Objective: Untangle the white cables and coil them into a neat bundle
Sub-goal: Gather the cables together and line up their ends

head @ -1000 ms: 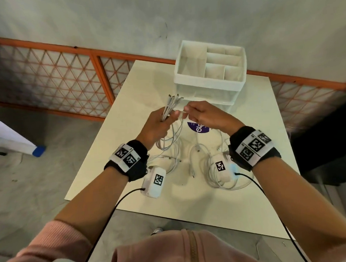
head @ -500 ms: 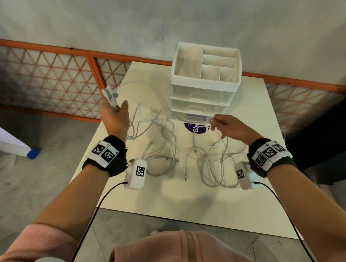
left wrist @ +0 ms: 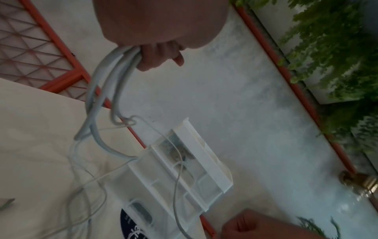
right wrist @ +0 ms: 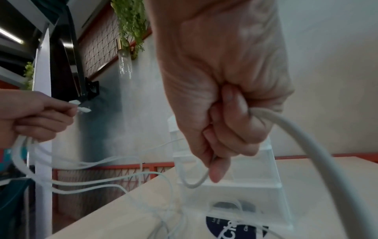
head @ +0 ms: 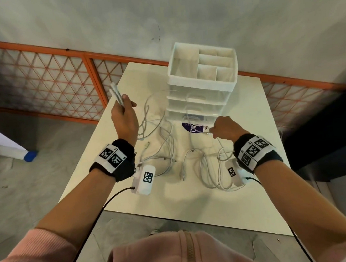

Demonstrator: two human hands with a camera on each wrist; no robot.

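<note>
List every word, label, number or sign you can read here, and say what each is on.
"Ch", cut off by the frame edge: white letters on the purple sticker on the table, at the foot of the drawer unit.
Smaller print on that sticker: too blurred to read.
Wristbands and wrist cameras: black-and-white square code markers only, no words.
Cables: no print visible.
</note>
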